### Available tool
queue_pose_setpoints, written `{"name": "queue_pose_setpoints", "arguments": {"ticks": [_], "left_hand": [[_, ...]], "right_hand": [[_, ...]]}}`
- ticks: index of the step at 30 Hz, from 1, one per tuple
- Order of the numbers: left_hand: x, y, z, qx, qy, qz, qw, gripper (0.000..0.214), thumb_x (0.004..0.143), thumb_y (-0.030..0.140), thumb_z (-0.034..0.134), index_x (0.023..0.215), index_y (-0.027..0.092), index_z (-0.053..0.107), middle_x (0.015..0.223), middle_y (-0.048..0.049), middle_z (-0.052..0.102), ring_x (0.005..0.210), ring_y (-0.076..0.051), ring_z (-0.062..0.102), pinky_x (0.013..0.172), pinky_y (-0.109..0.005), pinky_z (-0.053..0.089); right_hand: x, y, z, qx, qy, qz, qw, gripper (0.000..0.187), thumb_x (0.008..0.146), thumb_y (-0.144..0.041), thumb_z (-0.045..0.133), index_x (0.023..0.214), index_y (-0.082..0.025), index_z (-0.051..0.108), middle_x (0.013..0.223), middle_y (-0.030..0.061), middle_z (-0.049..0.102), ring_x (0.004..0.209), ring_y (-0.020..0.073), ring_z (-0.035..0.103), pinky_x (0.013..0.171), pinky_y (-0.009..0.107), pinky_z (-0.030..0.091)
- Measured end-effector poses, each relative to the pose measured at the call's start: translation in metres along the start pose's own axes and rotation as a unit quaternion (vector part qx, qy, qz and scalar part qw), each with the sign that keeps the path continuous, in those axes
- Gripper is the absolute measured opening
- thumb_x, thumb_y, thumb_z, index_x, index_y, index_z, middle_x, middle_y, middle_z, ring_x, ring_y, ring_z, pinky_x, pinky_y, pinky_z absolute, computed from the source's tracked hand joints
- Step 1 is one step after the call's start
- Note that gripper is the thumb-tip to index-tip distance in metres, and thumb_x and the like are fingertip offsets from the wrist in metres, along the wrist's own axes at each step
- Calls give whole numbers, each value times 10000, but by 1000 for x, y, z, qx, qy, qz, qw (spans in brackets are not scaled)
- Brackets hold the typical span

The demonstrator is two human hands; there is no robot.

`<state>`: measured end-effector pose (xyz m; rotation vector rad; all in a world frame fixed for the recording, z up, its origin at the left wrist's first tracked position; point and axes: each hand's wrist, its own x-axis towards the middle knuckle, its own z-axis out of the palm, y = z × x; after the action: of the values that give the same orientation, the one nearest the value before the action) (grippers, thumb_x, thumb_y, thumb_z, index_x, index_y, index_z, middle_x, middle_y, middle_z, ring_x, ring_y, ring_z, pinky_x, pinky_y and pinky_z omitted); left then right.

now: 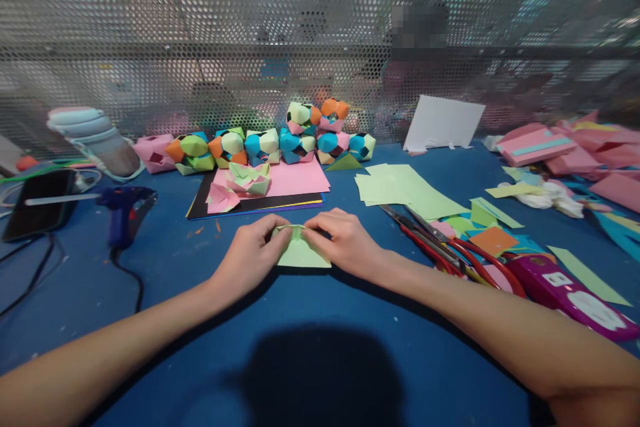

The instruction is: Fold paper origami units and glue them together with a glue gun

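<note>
Between my two hands is a small light green sheet of paper (pixel 303 255), its far edge pinched and partly folded. My left hand (pixel 255 247) grips its left side with thumb and fingers closed. On the other side, my right hand (pixel 345 240) pinches the same far edge. The thumbs almost meet at the middle, and the near edge hangs free just over the blue table (pixel 200 360). Beyond my hands, folded pink and green paper pieces (pixel 245 178) rest on a stack of pink and black sheets (pixel 300 180).
Folded paper balls (pixel 263 147) line the back by a perforated metal screen (pixel 200 20). Left are a glue gun (pixel 123 217), a phone (pixel 43 197) and a bottle (pixel 95 137). Right are green sheets (pixel 400 187), red-handled scissors (pixel 470 257), a purple case (pixel 570 293) and paper scraps.
</note>
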<state>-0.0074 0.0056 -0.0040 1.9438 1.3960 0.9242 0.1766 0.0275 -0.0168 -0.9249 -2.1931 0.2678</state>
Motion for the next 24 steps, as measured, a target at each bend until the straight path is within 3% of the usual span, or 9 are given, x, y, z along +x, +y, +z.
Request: {"name": "queue_pose_setpoints", "arguments": {"ticks": [4, 7, 11, 16, 24], "left_hand": [[-1, 1, 2, 41, -17, 49, 998, 271, 796, 247, 517, 1028, 164, 630, 849, -24, 687, 705, -147, 583, 639, -242, 435], [-2, 0, 3, 77, -23, 91, 993, 188, 787, 203, 505, 908, 172, 645, 840, -30, 692, 743, -155, 603, 688, -249, 446], [-3, -2, 4, 92, -12, 111, 989, 142, 773, 144, 476, 761, 172, 615, 730, -15, 662, 659, -132, 574, 638, -230, 435], [-4, -2, 4, 92, 4, 105, 990, 146, 795, 177, 473, 780, 172, 618, 712, -12, 653, 632, -130, 567, 607, -227, 421], [-2, -4, 5, 77, -4, 64, 995, 172, 810, 251, 497, 796, 179, 652, 718, -20, 683, 625, -139, 572, 605, -235, 422]], "right_hand": [[-3, 4, 3, -65, 6, -99, 993, 224, 918, -221, 476, 824, -130, 658, 731, 73, 692, 672, 155, 602, 687, 302, 389], [-5, 2, 4, -81, 25, -135, 987, 234, 923, -207, 462, 825, -119, 655, 711, 76, 685, 660, 155, 599, 672, 301, 387], [-7, -2, 7, -68, 38, -160, 984, 233, 925, -199, 457, 827, -129, 656, 689, 66, 682, 649, 150, 590, 664, 301, 389], [-11, -3, 13, 0, 59, -79, 995, 174, 897, -269, 524, 879, -164, 661, 769, 58, 706, 697, 154, 608, 701, 303, 404], [-13, -1, 15, 55, 35, 16, 998, 245, 900, -304, 536, 756, -192, 700, 714, 27, 718, 647, 136, 605, 679, 271, 414]]}}
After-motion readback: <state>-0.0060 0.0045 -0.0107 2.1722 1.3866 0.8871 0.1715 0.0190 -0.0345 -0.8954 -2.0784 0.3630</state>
